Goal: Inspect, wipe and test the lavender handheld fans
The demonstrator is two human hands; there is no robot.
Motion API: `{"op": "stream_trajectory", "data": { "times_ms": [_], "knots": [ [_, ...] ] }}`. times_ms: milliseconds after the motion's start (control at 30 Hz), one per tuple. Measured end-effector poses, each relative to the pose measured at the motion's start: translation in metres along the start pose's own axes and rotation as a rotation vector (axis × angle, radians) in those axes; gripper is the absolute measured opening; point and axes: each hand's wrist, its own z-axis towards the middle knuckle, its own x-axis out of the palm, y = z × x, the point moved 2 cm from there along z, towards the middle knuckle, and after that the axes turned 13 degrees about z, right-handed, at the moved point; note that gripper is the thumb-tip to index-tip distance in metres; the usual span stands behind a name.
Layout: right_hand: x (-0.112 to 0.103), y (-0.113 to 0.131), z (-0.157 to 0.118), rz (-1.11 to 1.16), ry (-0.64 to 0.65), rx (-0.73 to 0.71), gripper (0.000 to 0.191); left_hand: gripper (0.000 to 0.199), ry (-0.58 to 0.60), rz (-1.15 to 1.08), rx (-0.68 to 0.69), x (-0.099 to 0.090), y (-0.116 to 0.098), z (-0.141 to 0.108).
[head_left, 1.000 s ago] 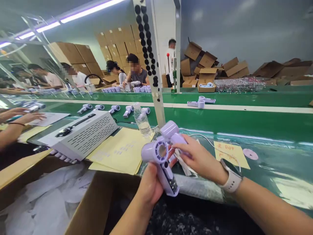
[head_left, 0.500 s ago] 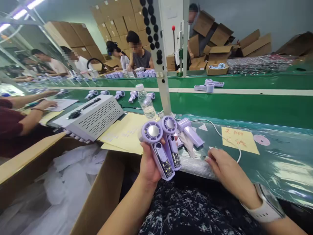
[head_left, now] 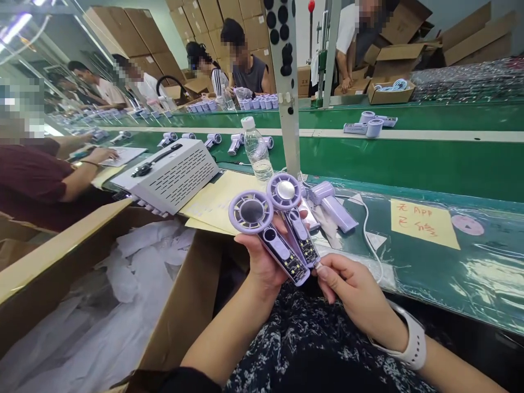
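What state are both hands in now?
Left hand: closed, holding two purple fans.
Right hand: closed at the rear fan's lower end; what it pinches is unclear.

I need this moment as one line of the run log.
left hand: holds left fan and right fan | right hand: at right fan's lower end | third fan: lying beyond right hand

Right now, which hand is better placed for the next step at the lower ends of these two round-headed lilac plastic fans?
Probably your right hand: its fingertips are at the lower end of one fan, while your left hand holds both fans.
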Motion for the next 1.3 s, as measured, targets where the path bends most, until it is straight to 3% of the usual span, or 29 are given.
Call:
{"op": "stream_trajectory", "data": {
  "times_ms": [133,300,433,567,733,900,1100,1200,1300],
  "knots": [
    [0.002,0.001,-0.002,-0.048,0.060,0.016,0.043,0.063,0.010,-0.055,-0.018,0.002,-0.002,0.000],
    [0.010,-0.003,-0.002,0.117,-0.077,-0.007,0.048,0.062,0.025,-0.037,0.038,0.004,0.001,-0.002],
    [0.012,-0.013,-0.001,0.224,-0.095,0.015,0.046,0.063,0.001,0.067,0.148,0.000,0.008,-0.008],
    [0.008,-0.012,0.000,0.000,-0.021,-0.068,0.039,0.064,-0.005,0.066,0.140,-0.002,0.006,-0.007],
    [0.011,0.000,-0.003,-0.193,0.079,-0.254,0.032,0.062,-0.142,-0.011,0.140,-0.005,-0.007,0.001],
    [0.017,-0.001,0.001,-0.116,0.160,-0.052,0.043,0.066,-0.040,0.019,0.059,-0.006,-0.002,0.001],
    [0.018,-0.020,-0.001,0.147,0.003,0.105,0.049,0.068,-0.071,0.147,0.082,-0.010,0.011,0.000],
    [0.019,-0.023,0.000,0.162,0.013,0.112,0.048,0.068,-0.073,0.146,0.083,-0.010,0.018,-0.001],
    [0.017,-0.017,0.001,-0.026,0.080,0.000,0.043,0.069,-0.081,0.127,0.073,-0.011,0.019,0.002]
  ]
}}
